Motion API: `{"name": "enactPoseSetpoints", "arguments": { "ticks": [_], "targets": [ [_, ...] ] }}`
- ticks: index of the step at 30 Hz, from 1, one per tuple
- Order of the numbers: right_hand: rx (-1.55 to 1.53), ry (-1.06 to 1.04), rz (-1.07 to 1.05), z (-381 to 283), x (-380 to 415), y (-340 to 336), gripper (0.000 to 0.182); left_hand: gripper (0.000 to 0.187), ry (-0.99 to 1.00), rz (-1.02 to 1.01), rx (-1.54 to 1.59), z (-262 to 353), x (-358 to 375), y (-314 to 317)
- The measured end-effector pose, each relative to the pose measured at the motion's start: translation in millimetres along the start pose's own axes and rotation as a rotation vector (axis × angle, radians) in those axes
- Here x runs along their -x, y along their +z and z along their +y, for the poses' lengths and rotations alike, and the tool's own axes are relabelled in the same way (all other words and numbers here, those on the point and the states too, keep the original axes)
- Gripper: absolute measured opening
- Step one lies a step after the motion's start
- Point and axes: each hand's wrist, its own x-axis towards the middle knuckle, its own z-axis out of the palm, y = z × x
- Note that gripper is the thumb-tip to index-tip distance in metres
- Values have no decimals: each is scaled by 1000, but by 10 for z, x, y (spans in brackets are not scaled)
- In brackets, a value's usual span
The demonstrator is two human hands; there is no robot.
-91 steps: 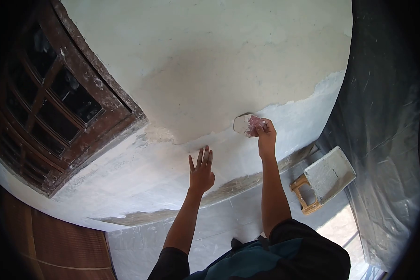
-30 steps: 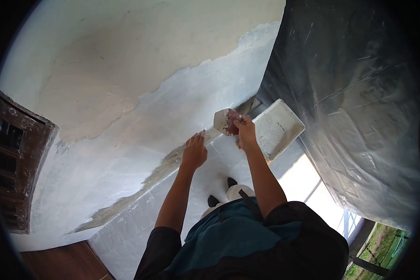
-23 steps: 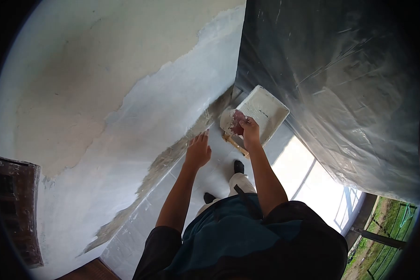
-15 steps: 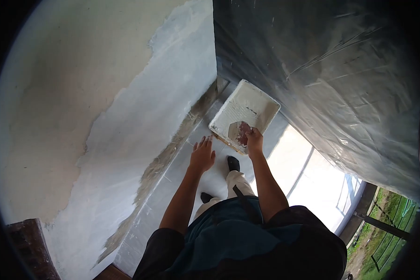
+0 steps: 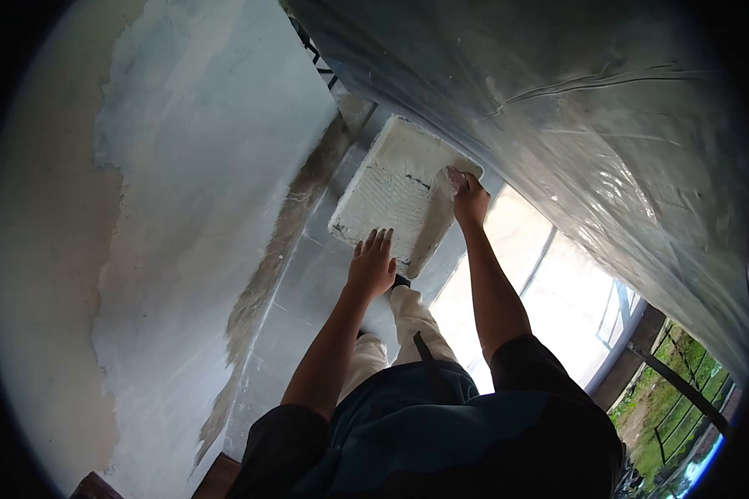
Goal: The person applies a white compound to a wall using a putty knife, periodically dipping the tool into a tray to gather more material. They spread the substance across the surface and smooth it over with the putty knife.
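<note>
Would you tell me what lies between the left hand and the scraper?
The head view shows just the smeared tray between the left hand and scraper.

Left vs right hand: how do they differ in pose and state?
Left hand is open, fingers extended, no tool visible; right hand grips a scraper. In view, left hand overlaps the near edge of the tray; right hand is at its right corner. Both are bare.

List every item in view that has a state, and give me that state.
Right hand: closed on the scraper
Scraper: held, over or in the tray; contact unclear
Left hand: open, empty, at the tray's near edge
Tray: coated with pale paste, partly ridged
Wall: unevenly coated, bare strip along the bottom
Plastic sheet: hanging, creased
</note>
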Motion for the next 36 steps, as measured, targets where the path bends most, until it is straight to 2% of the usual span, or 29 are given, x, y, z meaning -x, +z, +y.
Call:
{"name": "enactPoseSetpoints", "arguments": {
  "ticks": [7, 14, 22, 29, 36],
  "targets": [
    [97, -79, -32, 265, -20, 303, 27, 66, -2, 52, 54, -96, -56, 275],
    [136, -21, -51, 256, -34, 413, 23, 66, -26, 34, 130, -159, 34, 366],
    [204, -91, -31, 112, -131, 459, 12, 68, -37, 76, 143, -177, 159, 493],
    [191, -125, -1, 65, -127, 498, 15, 68, -95, 77, 174, -310, 349, 551],
    [241, -117, -99, 148, -94, 527, 14, 70, -156, 80, 188, -395, 453, 567]
  ]
}}
